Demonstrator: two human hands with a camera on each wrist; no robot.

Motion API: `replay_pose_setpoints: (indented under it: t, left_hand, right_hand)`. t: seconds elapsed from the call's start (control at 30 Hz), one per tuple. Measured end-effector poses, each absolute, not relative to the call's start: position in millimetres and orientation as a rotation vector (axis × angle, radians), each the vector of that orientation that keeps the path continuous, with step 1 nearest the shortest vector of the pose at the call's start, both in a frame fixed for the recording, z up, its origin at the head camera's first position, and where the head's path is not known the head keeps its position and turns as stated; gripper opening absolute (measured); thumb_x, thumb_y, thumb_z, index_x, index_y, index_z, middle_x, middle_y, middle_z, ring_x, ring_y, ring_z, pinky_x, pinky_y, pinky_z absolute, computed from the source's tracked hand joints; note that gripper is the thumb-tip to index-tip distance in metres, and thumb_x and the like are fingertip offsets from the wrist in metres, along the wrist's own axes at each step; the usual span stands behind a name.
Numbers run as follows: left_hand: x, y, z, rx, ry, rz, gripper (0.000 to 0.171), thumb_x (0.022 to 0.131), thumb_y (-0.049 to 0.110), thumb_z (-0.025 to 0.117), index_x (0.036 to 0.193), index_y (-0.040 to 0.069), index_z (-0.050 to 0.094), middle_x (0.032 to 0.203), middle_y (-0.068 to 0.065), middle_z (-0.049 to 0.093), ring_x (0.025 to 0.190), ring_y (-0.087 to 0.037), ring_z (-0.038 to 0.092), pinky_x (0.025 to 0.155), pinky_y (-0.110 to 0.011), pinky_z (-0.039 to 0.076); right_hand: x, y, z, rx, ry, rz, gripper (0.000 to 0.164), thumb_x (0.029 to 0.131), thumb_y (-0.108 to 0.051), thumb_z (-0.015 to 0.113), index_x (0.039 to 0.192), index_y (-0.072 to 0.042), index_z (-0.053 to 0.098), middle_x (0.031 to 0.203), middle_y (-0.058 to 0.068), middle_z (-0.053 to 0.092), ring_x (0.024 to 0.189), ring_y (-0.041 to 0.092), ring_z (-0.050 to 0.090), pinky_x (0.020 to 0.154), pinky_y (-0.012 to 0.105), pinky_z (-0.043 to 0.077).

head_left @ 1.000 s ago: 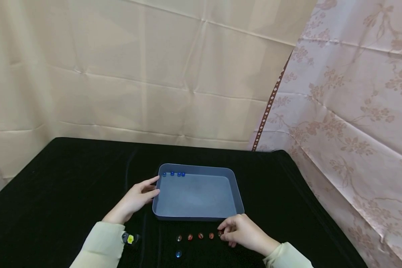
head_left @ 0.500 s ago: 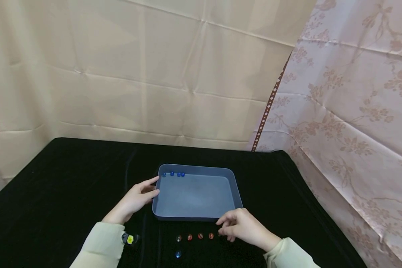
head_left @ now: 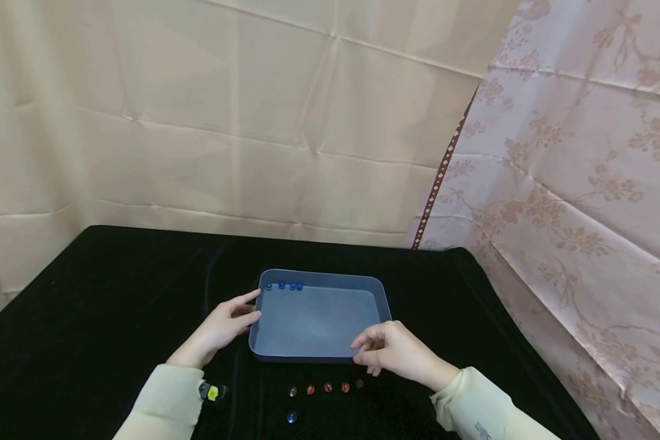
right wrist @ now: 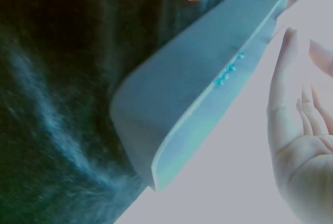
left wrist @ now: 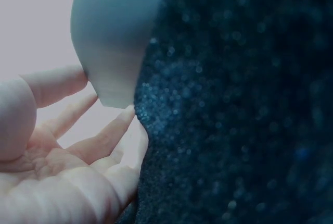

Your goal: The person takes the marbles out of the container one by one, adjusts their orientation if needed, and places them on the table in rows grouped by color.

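A blue-grey tray [head_left: 319, 330] sits on the black cloth, with several small blue marbles [head_left: 282, 285] along its far wall, toward the left. My left hand [head_left: 222, 327] rests fingertips and thumb against the tray's left side; the left wrist view shows its extended fingers [left wrist: 104, 140] touching the wall. Over the tray's near right corner is my right hand [head_left: 393, 351], fingers loosely bent; no marble shows between them. Below the near wall lies a row of marbles: a clear one [head_left: 293, 391], three reddish ones [head_left: 327, 387] and a darker one [head_left: 359, 384]. A lone blue marble [head_left: 291, 417] lies closer.
Black cloth [head_left: 143, 293] covers the table. Behind it hangs a cream curtain [head_left: 253, 122], and on the right a pale floral curtain [head_left: 572, 183]. A dark band with a yellow patch [head_left: 212, 392] is on the left wrist.
My right hand has moved away from the right end of the marble row, up to the tray's near right corner. The darker marble there is now uncovered. My left hand stays at the tray.
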State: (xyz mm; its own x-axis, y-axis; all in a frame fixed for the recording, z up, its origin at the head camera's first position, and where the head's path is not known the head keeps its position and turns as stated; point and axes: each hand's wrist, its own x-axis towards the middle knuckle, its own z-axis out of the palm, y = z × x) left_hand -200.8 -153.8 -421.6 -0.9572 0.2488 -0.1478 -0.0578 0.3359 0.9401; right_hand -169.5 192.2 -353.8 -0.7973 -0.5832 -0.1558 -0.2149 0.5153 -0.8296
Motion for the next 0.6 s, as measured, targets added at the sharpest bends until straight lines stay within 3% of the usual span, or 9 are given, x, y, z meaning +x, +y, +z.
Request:
replay_pose_setpoints:
  t: [0.3,0.6]
  left_hand:
    - [-199.6,-153.7,-419.9,0.174,2.342,1.656,0.057,0.103,0.023,0.051,0.154,0.008,0.033,0.142,-0.031,0.046,0.126,-0.042,0.054,0.1,-0.049,0.054]
    - [-200.3,-154.0,-418.7,0.17,2.335,1.647,0.057,0.103,0.024,0.051,0.154,0.008,0.032,0.142,-0.031,0.046,0.126,-0.042,0.054,0.099,-0.049,0.054]
  right_hand:
    - [-179.6,184.0,-336.5,-0.671,2.377,-1.182,0.022,0.091,-0.013,0.068,0.107,0.003,0.071,0.092,0.02,0.072,0.07,0.019,0.068,0.064,0.032,0.061]
    - [-193.5,173.0,-320.3,-0.669,2.416,-1.152,0.022,0.091,-0.015,0.069,0.107,0.0,0.071,0.09,0.007,0.073,0.074,0.018,0.068,0.071,0.041,0.062]
